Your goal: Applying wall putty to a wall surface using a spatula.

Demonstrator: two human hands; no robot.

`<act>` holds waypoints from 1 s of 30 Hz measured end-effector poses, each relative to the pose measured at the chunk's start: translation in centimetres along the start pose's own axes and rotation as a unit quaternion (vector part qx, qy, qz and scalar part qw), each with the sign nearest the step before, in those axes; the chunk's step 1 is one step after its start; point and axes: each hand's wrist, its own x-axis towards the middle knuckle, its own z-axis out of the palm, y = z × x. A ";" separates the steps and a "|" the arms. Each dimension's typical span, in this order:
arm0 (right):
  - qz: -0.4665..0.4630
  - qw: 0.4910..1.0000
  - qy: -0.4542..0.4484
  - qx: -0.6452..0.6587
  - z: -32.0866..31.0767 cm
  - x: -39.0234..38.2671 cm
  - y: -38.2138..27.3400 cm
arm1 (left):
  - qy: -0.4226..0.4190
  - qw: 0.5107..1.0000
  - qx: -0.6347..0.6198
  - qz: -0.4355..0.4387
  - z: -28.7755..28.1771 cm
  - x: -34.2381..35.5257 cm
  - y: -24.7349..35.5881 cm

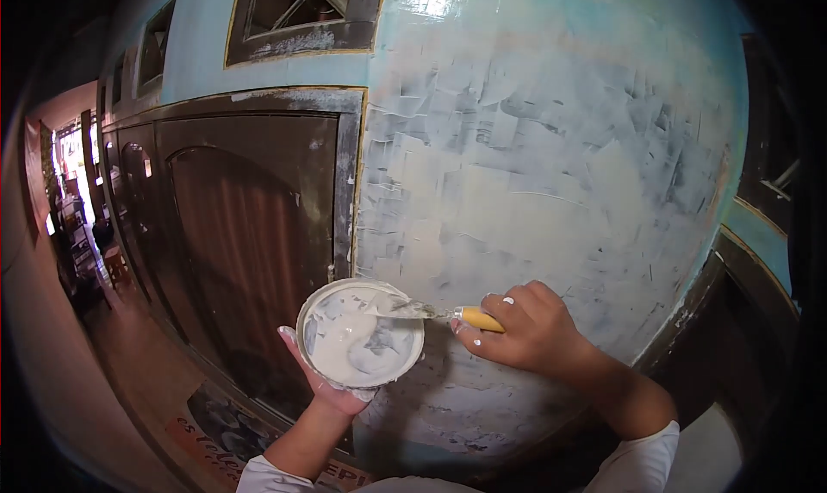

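My left hand holds a round tub from beneath, its open top tilted toward me. Smeared inside is a white paste that looks like wall putty. Closed around the yellow handle of a putty knife is my right hand, and the blade reaches over the tub's far rim into the paste. White specks dot my right fingers and thumb. Behind both hands rises a wall coated with uneven white and grey strokes.
A dark wooden door in a worn frame stands to the left, with a small window above. Another dark frame borders the wall at right. A printed mat lies on the floor. A passage leads to daylight at far left.
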 end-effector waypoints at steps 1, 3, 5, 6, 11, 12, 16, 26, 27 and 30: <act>0.002 1.000 -0.002 -0.005 -0.2 0.0 0.3 | -0.024 1.000 0.006 -0.001 0.2 0.3 0.0; -0.005 1.000 -0.007 0.006 -0.7 -0.1 0.9 | -0.073 0.997 0.018 -0.003 0.7 0.7 -0.1; 0.033 0.996 -0.033 0.080 -1.0 0.3 1.1 | -0.119 0.992 0.029 -0.002 1.1 1.0 -0.4; 0.069 0.984 -0.055 0.157 -1.2 0.5 1.1 | -0.122 0.991 0.058 0.009 1.6 0.9 -0.6; 0.084 0.966 -0.138 0.203 -1.5 -0.3 0.7 | -0.121 0.992 0.025 -0.007 1.4 0.4 -1.7; 0.096 0.962 -0.136 0.216 -1.4 -0.3 0.8 | -0.132 0.991 0.028 -0.007 1.2 0.3 -1.7; 0.092 0.959 -0.135 0.231 -1.8 -0.3 1.5 | -0.128 0.991 0.045 -0.003 1.2 0.3 -2.0; 0.107 0.960 -0.147 0.214 -1.7 -1.4 2.2 | -0.107 0.993 0.058 0.010 1.2 0.4 -2.7; 0.105 0.961 -0.140 0.212 -1.6 -1.5 2.3 | -0.106 0.993 0.058 0.010 1.2 0.4 -2.8; 0.059 0.990 -0.079 0.104 -1.4 -2.0 2.2 | -0.113 0.992 0.056 0.009 1.1 0.3 -2.9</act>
